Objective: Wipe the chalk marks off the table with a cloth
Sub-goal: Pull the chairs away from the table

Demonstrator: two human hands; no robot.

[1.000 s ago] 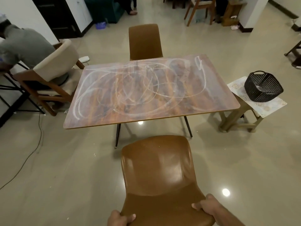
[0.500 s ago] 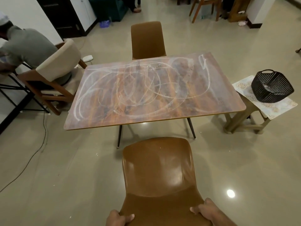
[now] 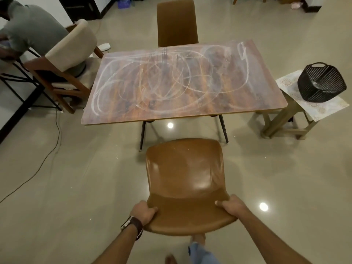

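Both hands, left hand [image 3: 144,212] and right hand [image 3: 231,205], grip my chair [image 3: 185,180] by its backrest, so I would slide it evenly aside, well clear of the table [image 3: 118,119], whose chalk marks [image 3: 171,80] remain unwiped, with no cloth visible.

A brown chair [image 3: 185,180] stands on open floor between the person and the surface [image 3: 266,103], blocking the near edge; a basket [image 3: 322,84] flanks the surface's right end.

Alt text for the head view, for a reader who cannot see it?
Both hands, left and right, grip the backrest of a brown moulded chair facing a wood-grain table scrawled with white chalk loops. No cloth is visible.
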